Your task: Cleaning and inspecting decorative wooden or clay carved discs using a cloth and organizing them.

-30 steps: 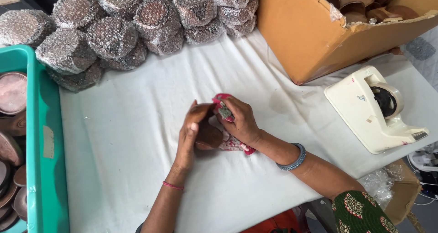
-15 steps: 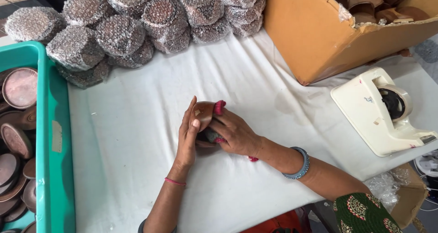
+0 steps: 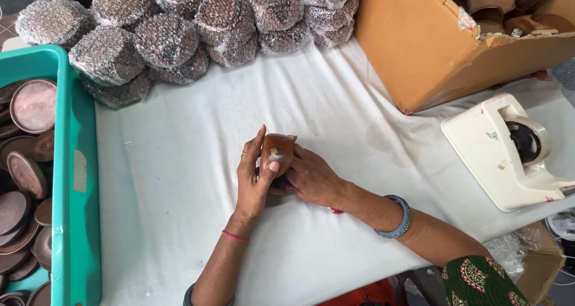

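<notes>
A white cloth (image 3: 179, 180) covered the table from edge to edge. A cardboard box (image 3: 431, 48) lay tipped at the far right, brown clay cups showing inside it. A teal bin (image 3: 75, 180) stood along the left edge, filled with round brown lids. At the far side sat a heap of bubble-wrapped bundles (image 3: 179, 30). A cream tape dispenser (image 3: 509, 150) rested on the cloth to the right, well apart from the hands. Near the middle of the cloth, the left hand (image 3: 254, 177) and the right hand (image 3: 311, 177) were closed from both sides around a small brown cup (image 3: 277, 150). The left thumb pressed on its side with the fingers held straight up beside it; the right hand gripped it from behind and below.
</notes>
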